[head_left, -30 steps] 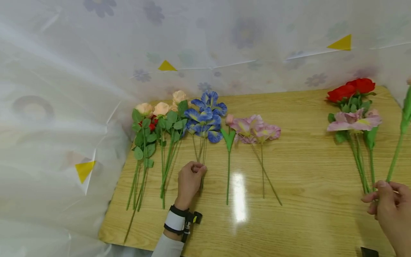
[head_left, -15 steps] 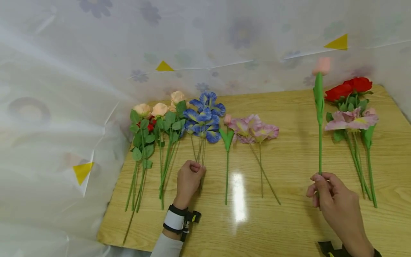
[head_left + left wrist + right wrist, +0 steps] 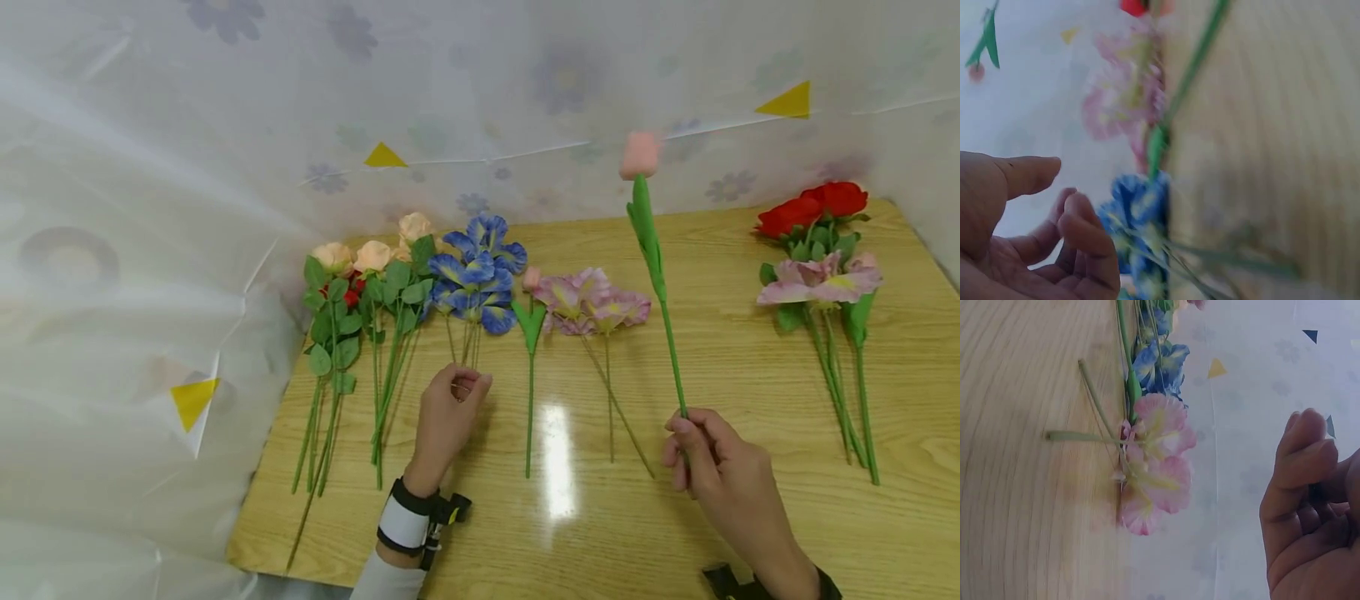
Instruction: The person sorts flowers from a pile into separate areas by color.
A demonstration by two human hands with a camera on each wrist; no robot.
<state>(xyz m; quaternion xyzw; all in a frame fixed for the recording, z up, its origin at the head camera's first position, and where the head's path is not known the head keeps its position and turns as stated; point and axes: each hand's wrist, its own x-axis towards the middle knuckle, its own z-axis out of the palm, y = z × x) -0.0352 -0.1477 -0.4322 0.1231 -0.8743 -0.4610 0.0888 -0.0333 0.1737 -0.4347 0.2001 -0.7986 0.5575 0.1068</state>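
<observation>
My right hand (image 3: 727, 475) pinches the stem of a pink artificial tulip (image 3: 647, 225), raised upright over the table with its bloom in front of the back sheet. That tulip (image 3: 988, 45) also shows at the upper left of the left wrist view. Over the stems of the blue irises (image 3: 480, 279) hovers my left hand (image 3: 448, 421), its fingers loosely bent. Thumb and fingertips stand apart in the left wrist view, with nothing between them. Another pink tulip (image 3: 531, 329) lies right of the irises. Beside it are pink-lilac irises (image 3: 611, 310) with crossed stems.
Peach roses (image 3: 375, 256) with leafy stems lie at the left of the wooden table (image 3: 720, 350). On the right is a group with red flowers (image 3: 813, 208), a lilac iris (image 3: 817, 279) and a tulip. A pale patterned sheet (image 3: 570, 167) hangs behind.
My right hand has carried the tulip leftward from the right-hand group toward the middle. My left hand, earlier touching the blue irises' stems, has lifted slightly with its thumb and fingers parted.
</observation>
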